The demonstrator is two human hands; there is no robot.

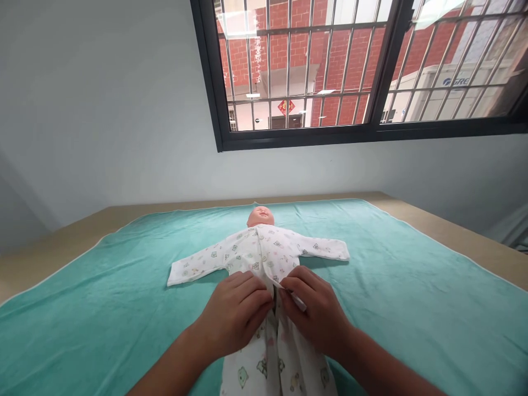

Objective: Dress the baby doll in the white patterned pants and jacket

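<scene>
A baby doll (261, 215) lies on its back, head toward the wall, dressed in a white printed romper (243, 250). Both sleeves stretch out sideways. Down the middle, the romper's front is parted below the chest, with a dark gap between its edges. My left hand (239, 308) pinches the left edge of the opening, its fingers closed on the cloth. Across the gap, my right hand (315, 308) grips the other edge between thumb and fingers, lifting it slightly. The lower part of the romper spreads toward me. Any fasteners are hidden by my fingers.
A turquoise blanket (124, 308) with some wrinkles covers most of the wooden tabletop (457, 242). Behind the table's far edge rises a pale wall (124, 110) with a dark-framed barred window (297, 140).
</scene>
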